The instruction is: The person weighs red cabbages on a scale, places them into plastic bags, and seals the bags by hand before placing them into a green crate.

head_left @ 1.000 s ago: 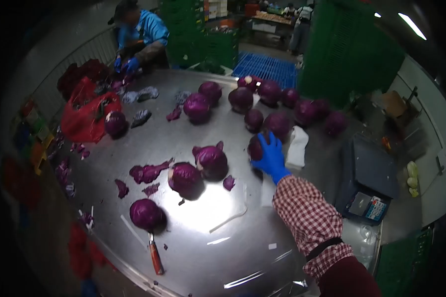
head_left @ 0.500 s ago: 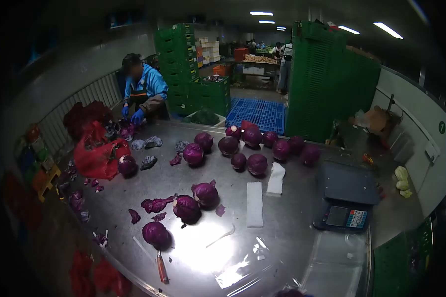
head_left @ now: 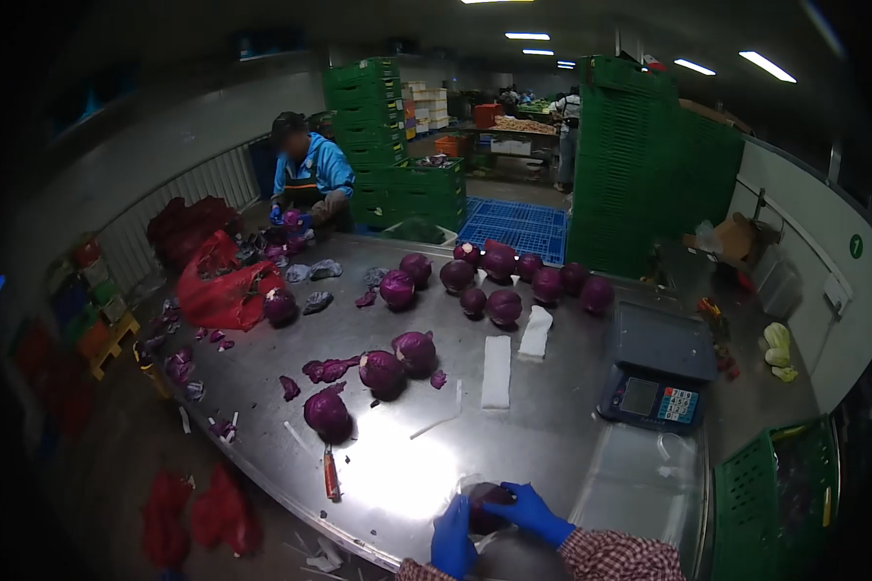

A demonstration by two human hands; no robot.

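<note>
At the table's near edge, a red cabbage point(head_left: 487, 505) sits between my two blue-gloved hands. My left hand point(head_left: 451, 538) grips its left side, and my right hand point(head_left: 528, 513) wraps over it from the right. Something clear, apparently plastic film, shows at the cabbage's upper left; its extent is hard to make out. Up and to the left lies a knife point(head_left: 331, 474) with a red-orange handle, its blade mostly hidden by another red cabbage point(head_left: 327, 414). Two more cabbages and loose purple leaves point(head_left: 329, 370) lie beyond that.
A scale point(head_left: 659, 373) stands at the right, with clear plastic sheets point(head_left: 639, 484) before it. White strips point(head_left: 496, 373) lie mid-table, and several cabbages point(head_left: 504, 308) line the back. A red mesh bag point(head_left: 228, 290) and a co-worker point(head_left: 310, 174) holding a cabbage are back left.
Both my hands have come into view at the bottom with a red cabbage. The camera view has shifted. The co-worker's hands have risen with a cabbage.
</note>
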